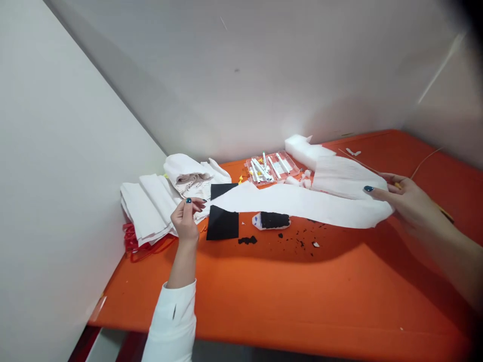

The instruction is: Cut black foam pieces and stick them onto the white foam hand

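Note:
A long white strip of crepe-like paper (298,202) stretches across the air above the table between my two hands. My left hand (186,218) pinches its narrow, tapering left end, with thumb and fingers together. At the other end, my right hand (402,196) grips the strip, thumb on top and fingers behind. A finely pleated white paper piece (341,173) lies beside that end, partly behind the right thumb; I cannot tell if it is joined to the strip. Below the strip lie a black sheet (222,223) and a small white piece with a black covering (274,220) and blue marks.
Black scraps (247,240) are scattered on the orange table (287,296). Behind stand a clear case (290,163) with several markers and a white soft block (305,151). Folded white paper (151,206) and a red bag (130,239) lie at left, near the wall.

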The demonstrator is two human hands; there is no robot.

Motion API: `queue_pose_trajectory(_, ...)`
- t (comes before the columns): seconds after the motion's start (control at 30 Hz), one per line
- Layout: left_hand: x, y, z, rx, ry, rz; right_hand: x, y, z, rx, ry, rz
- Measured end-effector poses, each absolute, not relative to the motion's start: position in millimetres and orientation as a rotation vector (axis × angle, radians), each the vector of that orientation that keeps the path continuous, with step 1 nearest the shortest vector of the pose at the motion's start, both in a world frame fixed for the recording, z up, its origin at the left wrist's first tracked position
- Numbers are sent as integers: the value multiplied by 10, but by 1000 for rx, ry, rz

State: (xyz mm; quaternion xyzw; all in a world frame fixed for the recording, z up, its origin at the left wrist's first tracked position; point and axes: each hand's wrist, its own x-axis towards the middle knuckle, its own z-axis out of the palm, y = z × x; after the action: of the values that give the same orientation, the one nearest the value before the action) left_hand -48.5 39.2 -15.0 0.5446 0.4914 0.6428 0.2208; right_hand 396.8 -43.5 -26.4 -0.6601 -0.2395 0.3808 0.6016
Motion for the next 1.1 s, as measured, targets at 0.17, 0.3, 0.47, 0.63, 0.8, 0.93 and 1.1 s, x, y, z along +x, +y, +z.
queue_pose_trajectory(0.17, -497, 459, -293, 1497, 1555, 1161, 4052, -426, -362, -1678, -722, 957)
queue_pose_trajectory(0.3, -410, 418, -389, 1629, 1602, 828, 4139, -432, -427, -1621, -720, 1069)
queue_pose_trajectory(0.47, -307, 355, -425, 1889, 1784, 621, 4221, -426, -435, -1492, -608, 1093)
queue_pose_trajectory(0.63, -191, 342, -481, 1867, 1758, 606, 4276, -432, -457, -1519, -559, 960)
queue_pose_trajectory(0.8, -55, 307, -544, 1972, 1753, 522, 4232, -480, -424, -1588, -703, 768)
queue_pose_trajectory(0.93, 2, 318, -569, 1988, 1686, 546, 4253, -530, -322, -1620, -833, 665)
queue_pose_trajectory(1.1, -111, 348, -371, 1662, 1534, 841, 4427, -653, -159, -1724, -899, 457)
